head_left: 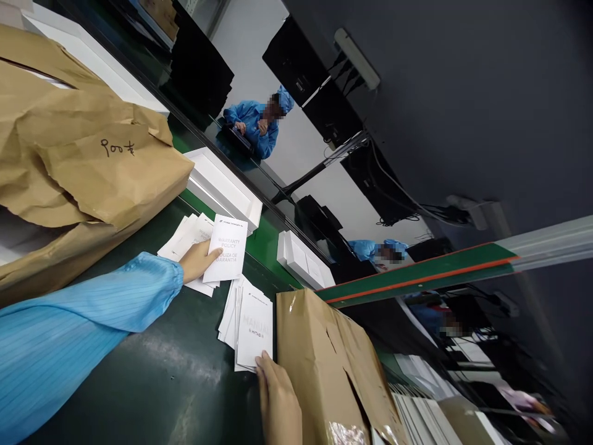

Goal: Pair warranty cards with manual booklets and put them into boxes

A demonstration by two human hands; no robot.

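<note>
A warranty leaflet (pixel 225 248) is held by the left hand (pixel 198 261), the fingers closed on its lower edge with the thumb laid across the front; it is lifted slightly above a loose stack of the same leaflets (pixel 188 242) at about ten o'clock from the middle of the view. The right hand (pixel 278 398), at six o'clock, lies flat with its fingers loosely extended, the fingertips touching the near edge of the top manual (pixel 254 327) of a fanned manual stack (pixel 230 315); nothing is gripped by it.

Several risks can be judged from here. More than one thin sheet could be drawn off together, since the leaflets lie fanned and overlapping. The manual stack could be pushed askew or slid along the smooth table by the flat fingertips. A corner could be creased by the brown paper wrapping (pixel 324 364) lying just beside the manuals at four o'clock.

The things are carried on a dark green table (pixel 152 377). A second, larger bundle in torn brown paper (pixel 78 154) lies at nine o'clock. White boxes (pixel 222 185) are lined along the far edge at twelve o'clock. Beyond them, people in blue coats are seated at dark workstations, with cables and a power strip (pixel 356 59) seen further off.
</note>
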